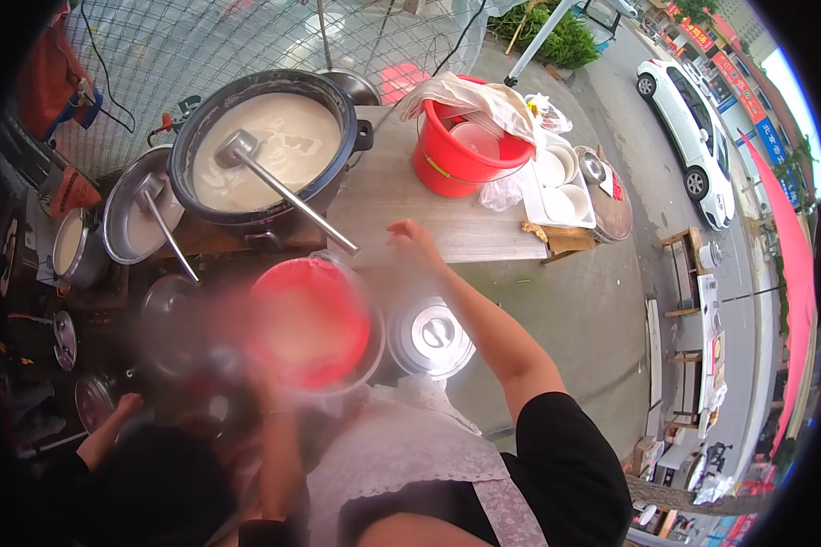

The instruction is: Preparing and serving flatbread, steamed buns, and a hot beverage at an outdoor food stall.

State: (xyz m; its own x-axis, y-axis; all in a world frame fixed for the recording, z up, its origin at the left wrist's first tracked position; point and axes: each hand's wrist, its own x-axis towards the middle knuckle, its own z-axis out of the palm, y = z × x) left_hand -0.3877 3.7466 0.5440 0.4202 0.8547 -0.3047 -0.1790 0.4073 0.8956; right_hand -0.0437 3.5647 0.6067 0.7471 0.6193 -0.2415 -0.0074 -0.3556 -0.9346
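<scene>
My right hand [416, 241] is above the front of the wooden-topped table [383, 171], holding nothing, its fingers loosely bent and apart. It is nearest to the handle of a metal ladle [301, 204], whose cup rests in the creamy liquid of a large dark pot [181, 147]. My left hand [263, 379] is at the near left side of a red basin [357, 311] with pale contents; a smear on the lens blurs its fingers, so its grip is unclear. Below the basin shows the rim of a pale, wider container [376, 352].
A red bucket [438, 161] with a cloth stands beside a white tray [580, 212] of bowls. A shiny metal lid [445, 342] lies below the table edge. Left are a metal basin [120, 236] with a ladle and a smaller pot [85, 256]. Another person's hand [128, 405] is lower left.
</scene>
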